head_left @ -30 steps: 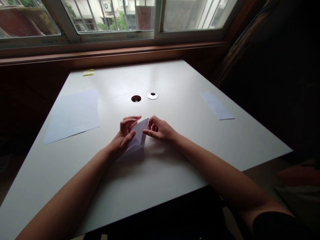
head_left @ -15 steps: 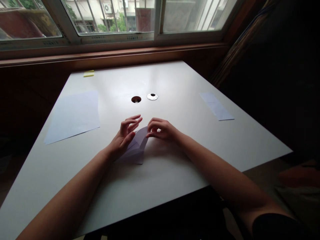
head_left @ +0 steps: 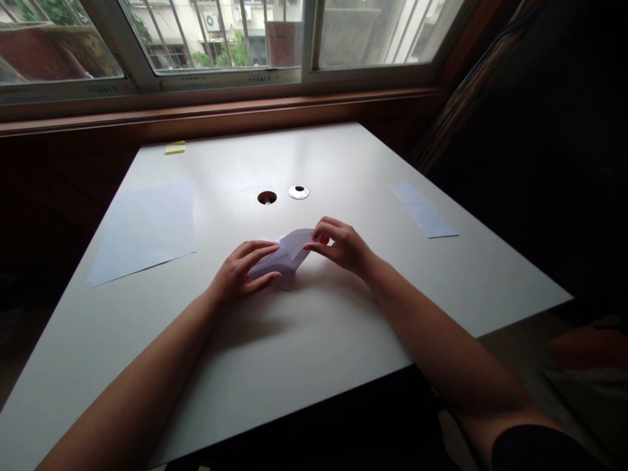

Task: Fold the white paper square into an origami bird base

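A folded sheet of white paper (head_left: pixel 293 250) is raised over the table between my hands, its upper flap curving up. My right hand (head_left: pixel 343 245) pinches the flap's right edge between thumb and fingers. At the left end of the sheet my left hand (head_left: pixel 248 269) is open, fingers stretched along its upper side and thumb apart on the near side. Paper shows in the gap between that thumb and the fingers. The sheet's left end is hidden behind my left hand.
The white table (head_left: pixel 304 366) carries a large paper sheet (head_left: pixel 147 229) at left and a narrow folded paper strip (head_left: pixel 424 209) at right. Beyond my hands are a round hole (head_left: pixel 267 197) and its silver cover (head_left: pixel 298 191). A yellow sticky-note pad (head_left: pixel 175 148) lies at the far left edge.
My right hand has moved up and to the right, drawing the folded paper away from me. My left hand has turned flatter, its fingers now over the paper.
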Demonstrator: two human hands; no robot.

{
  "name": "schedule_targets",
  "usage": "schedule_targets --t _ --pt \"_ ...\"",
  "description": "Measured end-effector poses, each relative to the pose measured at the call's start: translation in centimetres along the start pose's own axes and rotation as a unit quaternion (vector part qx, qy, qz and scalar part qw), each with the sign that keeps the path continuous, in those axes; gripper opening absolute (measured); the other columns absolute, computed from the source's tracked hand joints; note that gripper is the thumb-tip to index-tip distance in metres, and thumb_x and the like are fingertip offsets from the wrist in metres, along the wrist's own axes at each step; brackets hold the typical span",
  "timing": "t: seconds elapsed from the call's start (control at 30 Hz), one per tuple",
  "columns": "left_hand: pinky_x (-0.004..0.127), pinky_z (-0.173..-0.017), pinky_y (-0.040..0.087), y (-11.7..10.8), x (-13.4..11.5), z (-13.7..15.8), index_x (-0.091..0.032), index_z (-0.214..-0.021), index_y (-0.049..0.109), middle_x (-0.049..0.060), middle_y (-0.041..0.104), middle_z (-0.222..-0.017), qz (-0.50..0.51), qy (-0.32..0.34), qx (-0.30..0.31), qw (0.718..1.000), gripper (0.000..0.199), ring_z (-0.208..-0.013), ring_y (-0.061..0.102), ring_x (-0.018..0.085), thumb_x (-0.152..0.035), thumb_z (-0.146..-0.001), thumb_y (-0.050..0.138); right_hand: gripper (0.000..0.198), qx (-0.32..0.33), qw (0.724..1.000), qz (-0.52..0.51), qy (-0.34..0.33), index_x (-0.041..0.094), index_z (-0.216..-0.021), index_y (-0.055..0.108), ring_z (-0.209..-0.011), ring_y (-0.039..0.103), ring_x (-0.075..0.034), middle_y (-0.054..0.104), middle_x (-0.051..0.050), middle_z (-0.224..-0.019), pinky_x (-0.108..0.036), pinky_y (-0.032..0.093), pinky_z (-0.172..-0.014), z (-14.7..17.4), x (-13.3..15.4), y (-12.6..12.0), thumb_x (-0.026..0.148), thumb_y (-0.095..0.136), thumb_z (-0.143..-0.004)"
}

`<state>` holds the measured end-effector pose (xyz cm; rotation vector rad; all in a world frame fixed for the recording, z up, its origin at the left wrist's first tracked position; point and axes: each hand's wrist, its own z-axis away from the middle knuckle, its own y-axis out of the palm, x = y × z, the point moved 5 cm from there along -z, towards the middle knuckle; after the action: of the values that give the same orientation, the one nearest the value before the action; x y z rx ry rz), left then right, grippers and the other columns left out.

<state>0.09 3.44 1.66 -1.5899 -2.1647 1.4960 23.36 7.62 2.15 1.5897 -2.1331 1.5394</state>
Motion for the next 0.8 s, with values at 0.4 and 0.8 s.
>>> schedule_targets --t 0.4,0.8 --pt "0.04 -0.09 0.053 1.7 1.7 0.4 -0.026 -0.12 0.065 0.008 0.066 -0.115 -0.047 -0.019 0.046 0.998 0.027 -0.104 0.061 0.023 -0.032 -0.095 0.059 0.023 0.046 0.999 0.019 -0.018 0.02 -0.082 0.061 -0.104 0.059 -0.025 0.059 -0.011 -0.118 -0.043 0.054 -0.086 0.1 -0.3 -0.7 0.042 0.069 -0.087" --pt "0.046 -0.092 0.055 2.6 1.3 0.6 -0.03 -0.132 0.058 0.009 0.061 -0.122 -0.106 0.034 0.073 0.991 0.037 -0.107 0.054 0.026 -0.031 -0.096 0.056 0.032 0.102 0.971 0.199 -0.081 0.028 -0.118 0.066 -0.113 0.049 -0.029 0.061 -0.007 -0.127 -0.049 0.042 -0.096 0.0 2.7 1.7 0.018 0.058 -0.089"
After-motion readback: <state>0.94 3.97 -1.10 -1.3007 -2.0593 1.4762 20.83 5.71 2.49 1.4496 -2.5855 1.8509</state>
